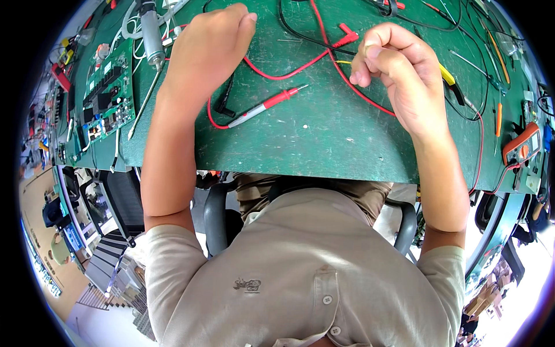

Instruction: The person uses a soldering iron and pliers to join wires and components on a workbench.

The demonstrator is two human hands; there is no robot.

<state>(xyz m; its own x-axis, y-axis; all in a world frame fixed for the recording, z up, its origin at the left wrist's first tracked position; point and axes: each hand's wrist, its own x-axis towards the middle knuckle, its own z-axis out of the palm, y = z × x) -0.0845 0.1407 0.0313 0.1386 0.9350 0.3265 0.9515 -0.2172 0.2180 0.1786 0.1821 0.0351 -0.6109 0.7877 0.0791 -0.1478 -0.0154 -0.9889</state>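
Observation:
My left hand (211,43) is closed above the green bench mat (306,147) at the top centre-left; its curled fingers hide whatever they hold. Just left of it lies a clear cylindrical tool (152,43) with a metal tip. My right hand (399,72) is raised at the centre-right, thumb and index finger pinched together; what is between them is too small to name. A thin yellow wire (342,61) shows just left of those fingers, near a red plug (347,39). Between my hands a red-and-grey test probe (260,109) lies among looping red and black leads.
A green circuit board (110,87) lies at the left. An orange multimeter (520,144), an orange-handled screwdriver (498,118) and cables are at the right. A black chair armrest (404,225) is below the bench edge. People sit at the far edges of the room.

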